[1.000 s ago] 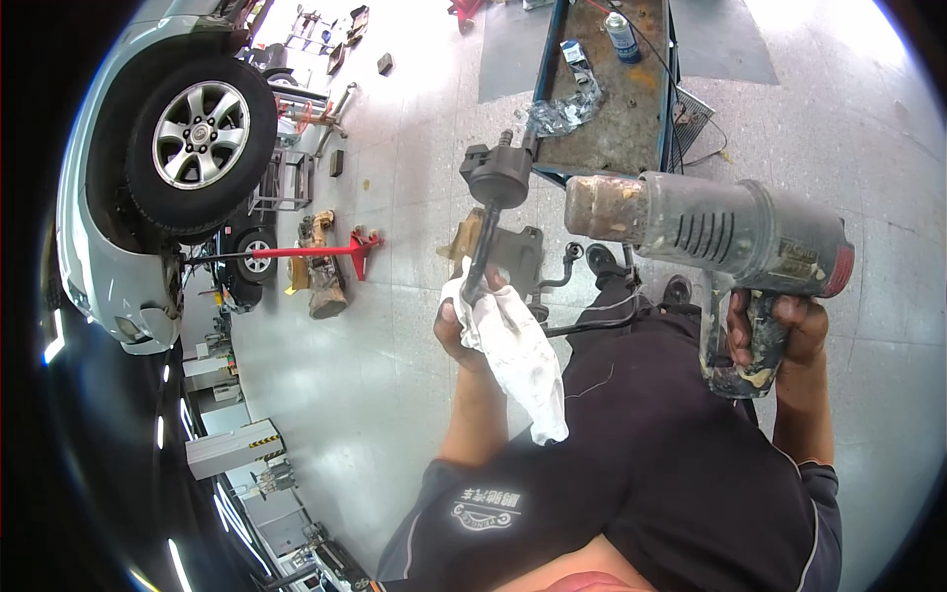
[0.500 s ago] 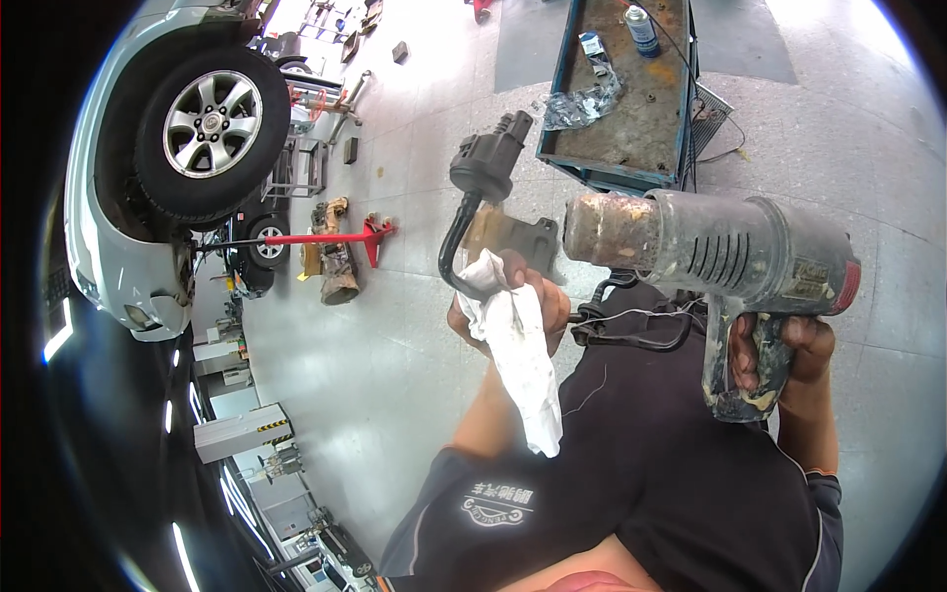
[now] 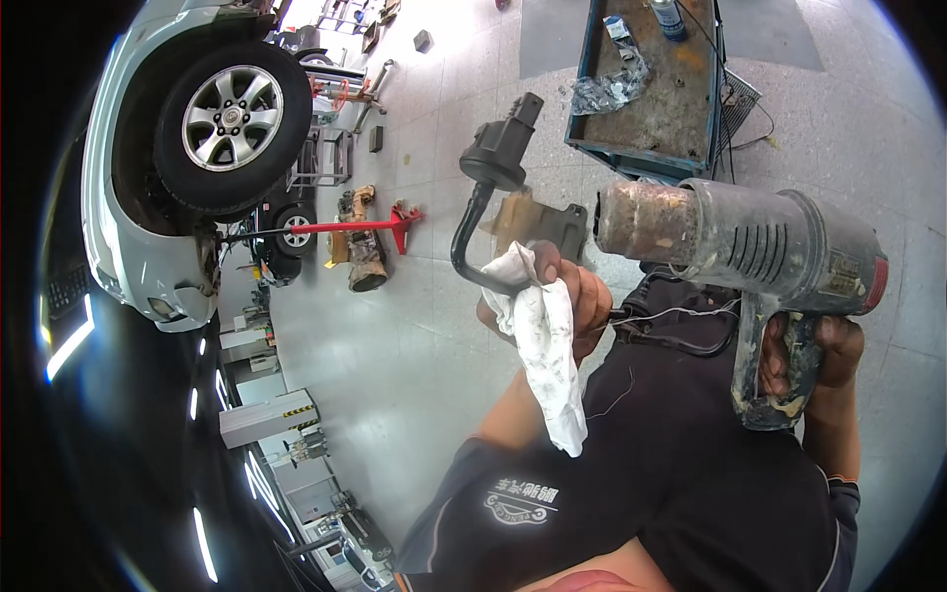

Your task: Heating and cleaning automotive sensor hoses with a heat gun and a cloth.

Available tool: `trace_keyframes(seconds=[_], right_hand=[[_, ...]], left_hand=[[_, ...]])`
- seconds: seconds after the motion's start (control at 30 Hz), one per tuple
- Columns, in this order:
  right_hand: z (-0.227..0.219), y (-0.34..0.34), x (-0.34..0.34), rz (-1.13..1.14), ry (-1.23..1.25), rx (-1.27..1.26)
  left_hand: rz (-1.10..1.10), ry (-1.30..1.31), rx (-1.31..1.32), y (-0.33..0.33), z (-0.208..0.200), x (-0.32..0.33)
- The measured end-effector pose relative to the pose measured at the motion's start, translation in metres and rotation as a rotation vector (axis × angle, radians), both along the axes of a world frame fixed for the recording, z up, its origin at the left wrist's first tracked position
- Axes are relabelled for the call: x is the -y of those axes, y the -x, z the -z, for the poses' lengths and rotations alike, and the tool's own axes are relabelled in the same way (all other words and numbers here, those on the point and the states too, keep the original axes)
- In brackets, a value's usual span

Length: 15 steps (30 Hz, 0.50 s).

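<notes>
My left hand (image 3: 588, 294) is closed around a bent black hose (image 3: 462, 237), with a crumpled white cloth (image 3: 548, 370) caught in the grip and hanging below it. The hose's upper end carries a black plastic valve (image 3: 496, 156) with a connector on top. Just behind the hose, close to my fingers, is a yellowish-brown and dark plastic part (image 3: 552, 225); how it is held is hidden. My right hand (image 3: 837, 347) grips the handle of a worn grey heat gun (image 3: 764, 242). Its rusty nozzle faces left, near the brown part but apart from it.
Ahead stands a blue metal cart (image 3: 631, 164) with crumpled clear plastic (image 3: 610, 95) and a spray can (image 3: 669, 18). On the left are a silver car's wheel (image 3: 233, 116), a red-handled jack (image 3: 345, 227) and a rusty metal part (image 3: 365, 259) on the floor.
The whole view has shifted, so the cart, car and both hands appear farther right. My grips on the hose, cloth and heat gun look the same.
</notes>
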State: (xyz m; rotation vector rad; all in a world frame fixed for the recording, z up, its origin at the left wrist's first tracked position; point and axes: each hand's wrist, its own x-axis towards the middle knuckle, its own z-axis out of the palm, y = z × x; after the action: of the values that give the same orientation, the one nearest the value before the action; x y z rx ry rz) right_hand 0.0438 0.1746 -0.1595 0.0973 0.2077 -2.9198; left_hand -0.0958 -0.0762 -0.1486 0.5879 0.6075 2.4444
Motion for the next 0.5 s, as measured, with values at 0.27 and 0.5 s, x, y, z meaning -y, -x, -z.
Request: trace_keyframes(seconds=[0.27, 0.5], right_hand=[[0.0008, -0.0017, 0.005, 0.042, -0.088, 0.031], [-0.0017, -0.0039, 0.0044, 0.034, -0.084, 0.031]], left_hand=[[-0.056, 0.012, 0.049, -0.0032, -0.0001, 0.0043], [-0.095, 0.028, -0.036, -0.0019, 0.0036, 0.0055]])
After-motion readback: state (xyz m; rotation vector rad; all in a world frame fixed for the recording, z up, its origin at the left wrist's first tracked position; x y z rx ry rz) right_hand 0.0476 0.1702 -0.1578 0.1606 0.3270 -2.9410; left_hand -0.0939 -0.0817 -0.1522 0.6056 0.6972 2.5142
